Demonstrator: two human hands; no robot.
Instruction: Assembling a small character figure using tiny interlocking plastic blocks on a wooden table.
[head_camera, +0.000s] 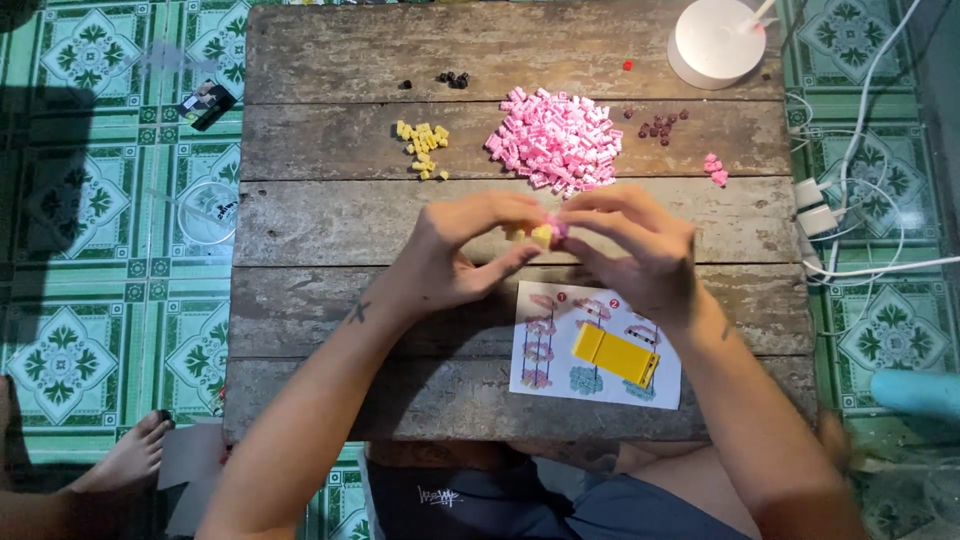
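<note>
A person seated at a weathered wooden table (330, 60) brings both hands together over its middle, the left hand (455, 250) and right hand (640, 245) meeting fingertip to fingertip around a small cluster of joined bricks (547, 233), yellow on the left side and pink on the right. Both hands are closed in a pinch on that cluster, thumbs underneath and forefingers curled over the top, a hold that steadies so small a piece from both sides and keeps it raised close under the eyes, above the boards

The loose parts lie sorted by colour across the far half of the table, within an easy reach of either hand: a large heap of pink bricks (555, 140) straight ahead, a smaller scatter of yellow bricks (423, 148) to its left, a few dark red beads (660, 125) to its right, a little pink clump (714, 170) further right, and some black beads (452, 78) near the far edge. A single red bead (627, 65) sits apart beside a round white lamp base (718, 42) at the corner

An instruction sheet (560, 345) lies flat on the near boards just below the hands, where it can be read at a glance, with a flat yellow tool (615, 355) resting on it. White cables and a plug (815, 205) trail off the right edge over the green patterned floor tiles (90, 200), and a bare foot (130, 455) shows at lower left
</note>
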